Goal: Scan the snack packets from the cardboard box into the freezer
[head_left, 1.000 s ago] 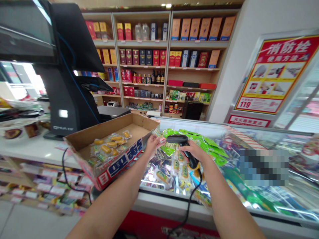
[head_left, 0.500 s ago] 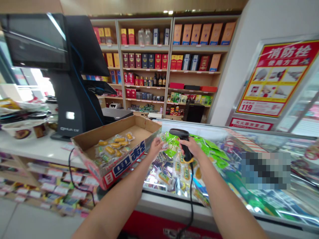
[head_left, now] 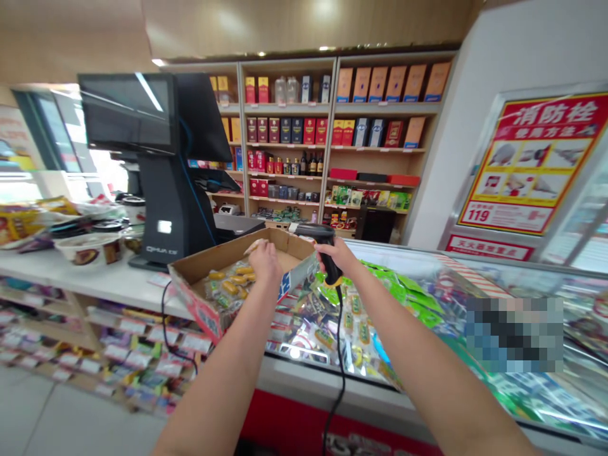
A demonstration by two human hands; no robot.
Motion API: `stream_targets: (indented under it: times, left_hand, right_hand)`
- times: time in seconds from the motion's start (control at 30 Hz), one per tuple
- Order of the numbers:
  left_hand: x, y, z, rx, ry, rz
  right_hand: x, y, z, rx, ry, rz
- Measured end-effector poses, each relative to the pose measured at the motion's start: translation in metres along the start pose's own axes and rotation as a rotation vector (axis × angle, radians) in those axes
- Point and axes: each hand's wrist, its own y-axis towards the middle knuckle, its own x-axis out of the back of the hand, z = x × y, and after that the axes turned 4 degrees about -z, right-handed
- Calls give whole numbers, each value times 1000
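My right hand [head_left: 336,254] is wrapped round the grip of a black barcode scanner [head_left: 317,234], whose cable hangs down in front of the freezer. Over the open cardboard box [head_left: 254,303] is my left hand [head_left: 266,258], its fingers closed on a small wrapped snack [head_left: 255,246], mostly hidden by the hand. Yellow snacks in clear wrappers [head_left: 230,286] lie inside the box, just below and left of that hand. More wrapped yellow snacks [head_left: 352,303] rest on the glass top, below and right of the scanner.
Left of the box, a black checkout screen [head_left: 130,114] stands on the white counter [head_left: 142,290] beside bowls [head_left: 88,248]. Green packages [head_left: 403,288] lie to the right on the glass-topped freezer [head_left: 304,368]. Shelves of boxed goods [head_left: 289,130] stand behind.
My left hand has moved left, from beside the scanner to over the box. The scanner, in my right hand, has shifted left and up. The view has tilted upward.
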Motion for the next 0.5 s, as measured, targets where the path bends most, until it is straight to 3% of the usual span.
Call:
stream_targets:
  times: [0.1,0.17,0.27,0.37,0.43,0.5]
  left_hand:
    - [8,5,-17,-27,-26,-68]
    - [19,-6,-14,-31,13,74]
    - [38,-33,7,37,260,458]
    - [57,-69,36,92,584,854]
    - [68,-96,53,29,767,1120]
    - [75,-124,65,-116,909,1423]
  right_hand:
    - [-20,1,4,9,0,11]
    - [-26,-4,6,16,-3,1]
    - [-20,-20,10,-9,-5,-33]
    - [0,-44,15,-24,3,-100]
    - [17,-61,19,-33,3,-136]
    - [33,-77,22,-44,19,-184]
